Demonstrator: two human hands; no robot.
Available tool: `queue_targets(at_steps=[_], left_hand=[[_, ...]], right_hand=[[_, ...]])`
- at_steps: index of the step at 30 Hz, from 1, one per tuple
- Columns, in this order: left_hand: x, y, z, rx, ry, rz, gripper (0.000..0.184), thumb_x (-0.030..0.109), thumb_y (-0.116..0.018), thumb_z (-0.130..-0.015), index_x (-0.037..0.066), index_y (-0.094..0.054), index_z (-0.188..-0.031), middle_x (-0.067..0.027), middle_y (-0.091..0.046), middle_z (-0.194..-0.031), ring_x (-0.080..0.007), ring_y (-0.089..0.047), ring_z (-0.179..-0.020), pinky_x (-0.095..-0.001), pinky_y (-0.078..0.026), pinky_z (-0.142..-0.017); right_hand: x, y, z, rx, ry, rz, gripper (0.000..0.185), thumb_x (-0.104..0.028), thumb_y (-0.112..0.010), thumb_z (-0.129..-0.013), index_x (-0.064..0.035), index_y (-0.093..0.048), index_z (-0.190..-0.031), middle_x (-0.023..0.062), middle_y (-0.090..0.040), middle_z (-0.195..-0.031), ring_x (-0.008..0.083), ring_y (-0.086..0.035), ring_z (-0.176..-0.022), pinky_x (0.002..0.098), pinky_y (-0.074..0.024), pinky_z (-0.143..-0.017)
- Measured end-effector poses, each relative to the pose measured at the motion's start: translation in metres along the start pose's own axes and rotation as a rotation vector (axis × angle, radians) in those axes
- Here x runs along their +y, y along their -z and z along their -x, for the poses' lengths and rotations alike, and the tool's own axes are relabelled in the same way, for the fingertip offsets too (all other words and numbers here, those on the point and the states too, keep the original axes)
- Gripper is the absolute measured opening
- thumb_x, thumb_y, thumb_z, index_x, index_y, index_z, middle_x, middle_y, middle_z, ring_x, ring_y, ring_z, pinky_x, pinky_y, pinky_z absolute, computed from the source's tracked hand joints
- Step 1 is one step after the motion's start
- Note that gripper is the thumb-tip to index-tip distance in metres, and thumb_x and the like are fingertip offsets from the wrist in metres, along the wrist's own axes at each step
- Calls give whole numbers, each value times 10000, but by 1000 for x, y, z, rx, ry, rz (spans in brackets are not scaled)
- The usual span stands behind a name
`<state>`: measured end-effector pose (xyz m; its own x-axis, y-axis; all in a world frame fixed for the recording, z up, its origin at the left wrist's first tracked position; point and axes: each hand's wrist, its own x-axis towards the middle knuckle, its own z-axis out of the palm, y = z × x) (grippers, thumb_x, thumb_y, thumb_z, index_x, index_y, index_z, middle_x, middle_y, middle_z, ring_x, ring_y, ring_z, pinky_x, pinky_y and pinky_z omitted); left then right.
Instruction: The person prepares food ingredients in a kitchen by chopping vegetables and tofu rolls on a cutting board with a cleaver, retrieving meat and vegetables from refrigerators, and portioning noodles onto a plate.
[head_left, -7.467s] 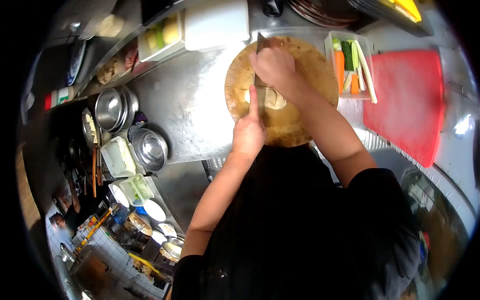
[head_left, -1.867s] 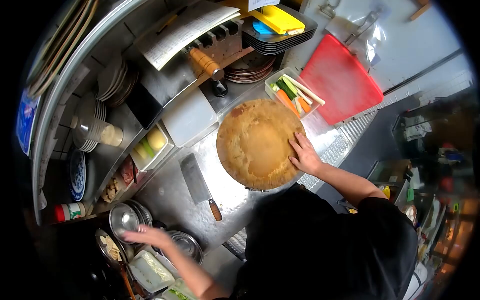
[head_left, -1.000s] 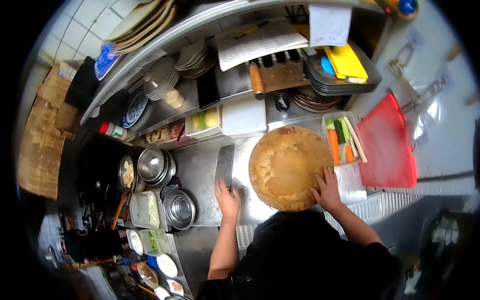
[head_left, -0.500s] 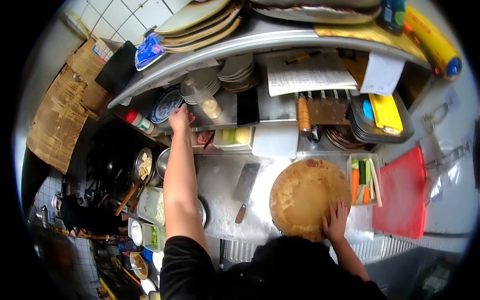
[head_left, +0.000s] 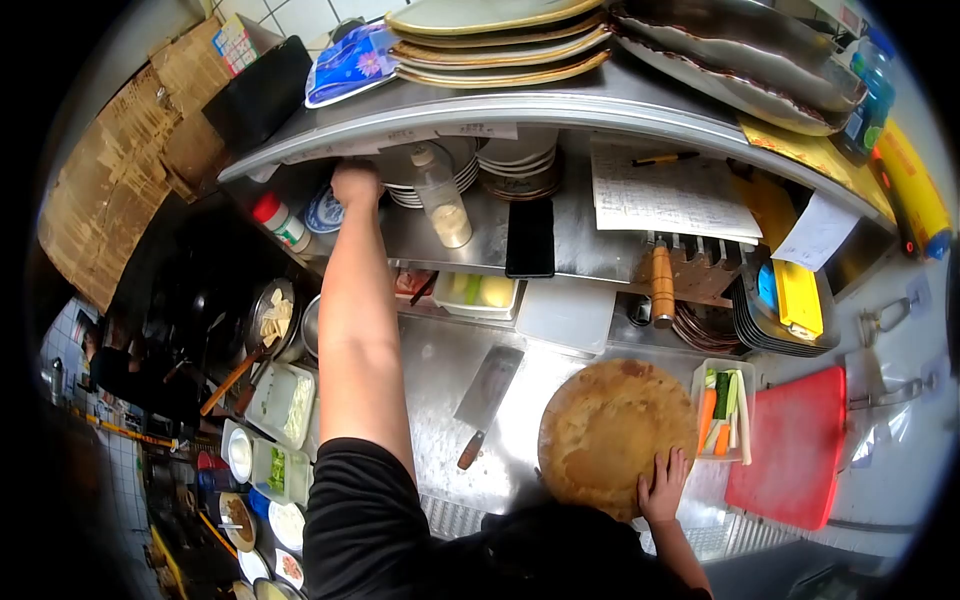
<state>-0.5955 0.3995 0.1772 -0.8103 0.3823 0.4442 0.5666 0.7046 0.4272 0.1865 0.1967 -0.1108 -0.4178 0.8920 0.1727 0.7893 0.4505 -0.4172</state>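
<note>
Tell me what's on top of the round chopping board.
The right hand rests near the edge of the chopping board. The rest of its visible top looks bare; the cleaver lies apart, on the counter. Whatever is directly under the hand is covered.

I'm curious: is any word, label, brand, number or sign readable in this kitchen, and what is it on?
None reads clearly enough to quote.
Paper sheets: rows of handwriting, too small.
Hanging note: faint marks, illegible.
Shelf-edge strips: print too small.
Red-capped bottle: label too blurred.
Box at upper left: print too small.
</note>
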Motion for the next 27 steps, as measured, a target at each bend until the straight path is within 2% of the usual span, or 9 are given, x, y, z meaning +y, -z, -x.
queue_targets(at_steps=[3,6,8,9,11,16,20,22,27], left_hand=[[7,40,44,368,171,269,286,192,-627,-844,-60,-627,-978,-331,-681,-1013,-471,-671,-994,-515,-526,-883],[-31,51,72,550,129,330,306,182,-683,-818,-43,-578,-997,-300,-686,-973,-491,-661,-939,-519,-507,-891],[-60,74,117,450,132,406,367,136,-668,-834,-84,-544,-1100,-280,-664,-1086,-393,-702,-884,-468,-563,-822],[-68,81,145,342,210,926,318,83,-616,-871,-97,-533,-1121,-255,-649,-1098,-319,-709,-854,-403,-616,-722],[-95,99,211,253,246,1137,253,28,-553,-898,-103,-523,-1112,-243,-633,-1096,-280,-706,-842,-362,-637,-661],[-166,127,418,-166,672,1184,203,65,-508,-949,-73,-557,-1090,-189,-666,-1040,-269,-694,-804,-352,-620,-634],[-162,139,571,-499,1274,1091,158,11,-480,-935,-81,-576,-1020,-157,-654,-874,-245,-691,-646,-289,-615,-515],[-184,115,633,-625,1516,1159,179,0,-463,-947,-119,-544,-1052,-203,-657,-859,-285,-697,-665,-321,-636,-554],[-187,54,653,-338,1426,1235,225,-28,-467,-937,-141,-486,-1131,-281,-589,-1121,-364,-699,-852,-394,-668,-650]], right_hand=[[4,-5,2,23,20,-8,584,-227,-712,-830,-11,-542,-1346,299,-368,-1514,498,-294,-1430,615,-207,-1188],[3,-2,1,20,22,-8,575,-197,-707,-839,-11,-531,-1355,296,-378,-1508,503,-308,-1420,609,-220,-1184],[7,-9,1,22,38,28,574,-231,-699,-853,-18,-534,-1359,299,-381,-1502,499,-315,-1418,610,-221,-1183],[9,-8,3,20,45,46,572,-263,-687,-867,-21,-537,-1362,302,-380,-1500,493,-317,-1418,609,-217,-1184],[5,-7,0,41,54,24,555,-258,-681,-880,-23,-538,-1362,289,-383,-1506,485,-324,-1418,602,-220,-1184],[6,-9,-2,66,79,18,551,-245,-684,-882,-23,-538,-1365,270,-391,-1512,476,-328,-1418,595,-232,-1178],[7,-8,-2,71,98,19,531,-251,-673,-891,-23,-551,-1355,268,-390,-1515,463,-327,-1425,588,-227,-1181],[7,-10,-1,74,108,21,524,-253,-665,-899,-22,-551,-1355,269,-388,-1516,462,-325,-1426,585,-221,-1185],[12,-11,2,56,146,32,530,-246,-651,-909,-14,-530,-1370,278,-380,-1520,464,-311,-1433,581,-201,-1193]])
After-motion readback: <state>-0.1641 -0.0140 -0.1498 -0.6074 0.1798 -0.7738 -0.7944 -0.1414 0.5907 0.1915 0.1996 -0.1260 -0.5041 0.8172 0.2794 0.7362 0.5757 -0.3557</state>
